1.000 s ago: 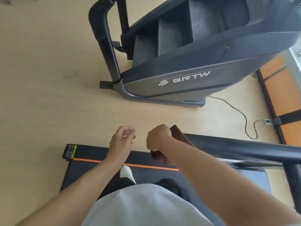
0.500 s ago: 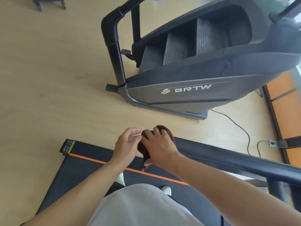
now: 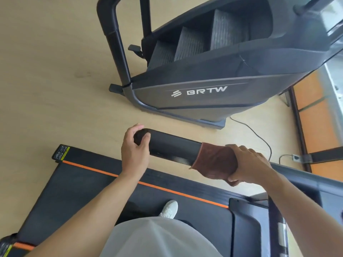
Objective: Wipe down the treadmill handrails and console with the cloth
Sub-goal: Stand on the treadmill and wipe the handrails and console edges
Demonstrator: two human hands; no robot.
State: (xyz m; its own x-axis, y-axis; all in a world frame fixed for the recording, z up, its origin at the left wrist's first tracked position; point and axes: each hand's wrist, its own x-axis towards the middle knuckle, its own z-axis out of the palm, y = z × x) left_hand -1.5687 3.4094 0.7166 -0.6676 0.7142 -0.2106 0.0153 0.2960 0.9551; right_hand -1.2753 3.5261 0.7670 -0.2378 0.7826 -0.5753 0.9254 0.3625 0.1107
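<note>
Cloth [image 3: 215,162], brown, is wrapped around the black treadmill handrail [image 3: 172,143], right of its rounded end. The right hand [image 3: 248,164] grips the cloth, fingers curled over the rail. The left hand [image 3: 134,151] curls around the rail's left end. Below lies the treadmill deck [image 3: 78,184]; a BRTW stair machine [image 3: 213,71] stands farther off on the wooden floor [image 3: 46,80].

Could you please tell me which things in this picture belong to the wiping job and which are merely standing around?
Part of the job:
- brown cloth, wrapped round the rail
- black handrail
- right hand, gripping the cloth
- left hand, holding the rail's end
- treadmill deck

Just there:
- BRTW stair machine
- power cable
- wall socket
- white shoe
</note>
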